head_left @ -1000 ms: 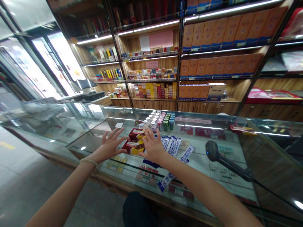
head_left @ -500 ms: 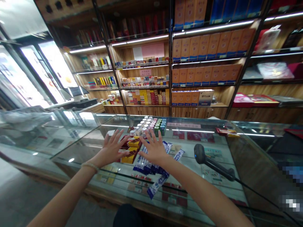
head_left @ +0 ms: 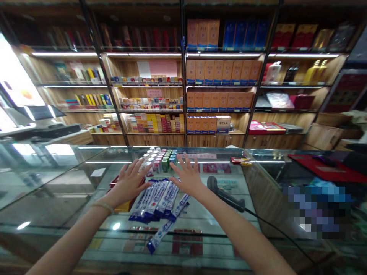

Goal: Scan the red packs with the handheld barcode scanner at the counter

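Both hands hover over a glass display counter with their fingers spread, holding nothing. My left hand is above red and yellow packs, which it partly hides. My right hand is at the right side of a fanned row of blue-and-white stick packets. Two more such packets lie apart, one partly under the row's right side and one loose packet nearer the front edge. Behind the hands, small cylindrical packs with white, pink, green and blue tops stand in rows.
A black handheld barcode scanner lies on the glass at the right, its cable trailing right. Farther back is a red-and-yellow packet. A white paper shows at left. Shelves of boxes line the wall; a red mat is at right.
The view has turned right and levelled, so the counter goods appear farther left. Both hands stay spread above the counter; my left hand now covers more of the red and yellow packs.
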### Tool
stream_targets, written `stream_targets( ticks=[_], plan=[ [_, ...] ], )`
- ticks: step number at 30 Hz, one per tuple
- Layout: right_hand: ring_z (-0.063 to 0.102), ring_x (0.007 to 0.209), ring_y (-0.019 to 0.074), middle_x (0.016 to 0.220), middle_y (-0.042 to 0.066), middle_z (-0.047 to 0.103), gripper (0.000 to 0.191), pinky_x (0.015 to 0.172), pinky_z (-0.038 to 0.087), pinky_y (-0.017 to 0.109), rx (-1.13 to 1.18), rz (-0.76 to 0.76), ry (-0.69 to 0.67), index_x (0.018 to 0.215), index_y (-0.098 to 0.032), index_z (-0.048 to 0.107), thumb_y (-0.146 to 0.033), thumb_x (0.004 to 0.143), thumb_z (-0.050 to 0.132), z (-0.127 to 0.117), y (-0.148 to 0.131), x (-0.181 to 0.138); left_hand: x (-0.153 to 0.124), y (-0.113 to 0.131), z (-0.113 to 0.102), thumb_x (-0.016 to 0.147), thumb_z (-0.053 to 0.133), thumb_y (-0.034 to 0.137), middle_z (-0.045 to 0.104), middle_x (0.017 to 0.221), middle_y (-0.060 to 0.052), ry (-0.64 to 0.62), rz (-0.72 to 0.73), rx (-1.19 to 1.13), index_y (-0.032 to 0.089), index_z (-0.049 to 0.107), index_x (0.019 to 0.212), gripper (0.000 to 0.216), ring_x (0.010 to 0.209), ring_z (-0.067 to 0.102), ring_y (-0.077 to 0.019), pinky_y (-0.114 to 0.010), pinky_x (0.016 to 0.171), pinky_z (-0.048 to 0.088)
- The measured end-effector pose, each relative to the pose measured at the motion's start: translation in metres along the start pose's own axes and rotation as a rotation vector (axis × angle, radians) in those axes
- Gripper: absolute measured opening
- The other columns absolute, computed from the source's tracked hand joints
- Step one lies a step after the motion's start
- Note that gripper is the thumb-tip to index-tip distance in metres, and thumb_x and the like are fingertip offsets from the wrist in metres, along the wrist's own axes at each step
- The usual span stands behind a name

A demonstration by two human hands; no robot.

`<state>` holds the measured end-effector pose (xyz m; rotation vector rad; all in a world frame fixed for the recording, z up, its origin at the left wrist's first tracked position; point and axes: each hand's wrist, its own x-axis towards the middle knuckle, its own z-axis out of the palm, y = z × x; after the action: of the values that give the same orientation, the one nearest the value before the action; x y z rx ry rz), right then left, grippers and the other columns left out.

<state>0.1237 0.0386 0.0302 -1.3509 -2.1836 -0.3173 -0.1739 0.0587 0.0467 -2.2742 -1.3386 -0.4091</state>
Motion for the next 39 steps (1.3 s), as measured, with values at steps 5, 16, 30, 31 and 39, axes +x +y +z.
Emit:
stream_targets(
  ticks=[5, 16, 30, 31, 39],
  plan=[
    [0.012, 0.162, 0.037, 0.176, 0.006, 0.02, 0.06, 0.125, -0.001, 0.071, -0.086, 0.1, -0.003, 0.155, -0.037, 0.048, -0.066, 0.103, 0.042, -0.02, 0.041, -0.019, 0.026, 0.024, 0.013, 0.099, 0.045, 0.063, 0.032, 0.171, -0.013, 0.026, -0.001, -0.078, 0.033, 0.045, 0.159, 0.067, 0.157, 0.029, -0.0359, -0.061, 0.125, 0.022],
    [0.016, 0.161, 0.0374, 0.175, 0.009, 0.025, 0.056, 0.124, 0.003, 0.073, -0.166, 0.269, 0.014, 0.152, -0.034, 0.053, -0.061, 0.103, 0.049, -0.051, 0.12, -0.056, 0.083, 0.097, 0.031, 0.099, 0.044, 0.064, 0.036, 0.168, -0.014, 0.102, 0.023, -0.154, 0.03, 0.055, 0.151, 0.064, 0.156, 0.028, -0.0379, -0.06, 0.126, 0.025],
    [0.021, 0.159, 0.0382, 0.173, 0.012, 0.029, 0.054, 0.124, 0.007, 0.072, -0.339, 0.453, 0.026, 0.151, -0.033, 0.056, -0.057, 0.102, 0.052, -0.088, 0.213, -0.109, 0.164, 0.22, 0.042, 0.099, 0.05, 0.061, 0.036, 0.168, -0.016, 0.076, 0.139, -0.306, 0.03, 0.053, 0.153, 0.063, 0.155, 0.031, -0.0382, -0.062, 0.123, 0.028],
    [0.021, 0.159, 0.0383, 0.173, 0.012, 0.029, 0.054, 0.123, 0.007, 0.072, -0.344, 0.469, 0.023, 0.151, -0.033, 0.055, -0.057, 0.102, 0.052, -0.089, 0.22, -0.113, 0.169, 0.229, 0.044, 0.099, 0.051, 0.061, 0.035, 0.168, -0.016, 0.071, 0.145, -0.313, 0.03, 0.053, 0.154, 0.063, 0.155, 0.031, -0.0383, -0.061, 0.123, 0.028],
    [0.019, 0.16, 0.0368, 0.172, 0.013, 0.029, 0.055, 0.123, 0.009, 0.072, -0.353, 0.542, -0.006, 0.152, -0.031, 0.054, -0.057, 0.103, 0.048, -0.097, 0.261, -0.119, 0.22, 0.302, 0.048, 0.1, 0.05, 0.058, 0.033, 0.17, -0.015, 0.013, 0.116, -0.382, 0.028, 0.051, 0.155, 0.063, 0.155, 0.031, -0.036, -0.057, 0.125, 0.025]
  ],
)
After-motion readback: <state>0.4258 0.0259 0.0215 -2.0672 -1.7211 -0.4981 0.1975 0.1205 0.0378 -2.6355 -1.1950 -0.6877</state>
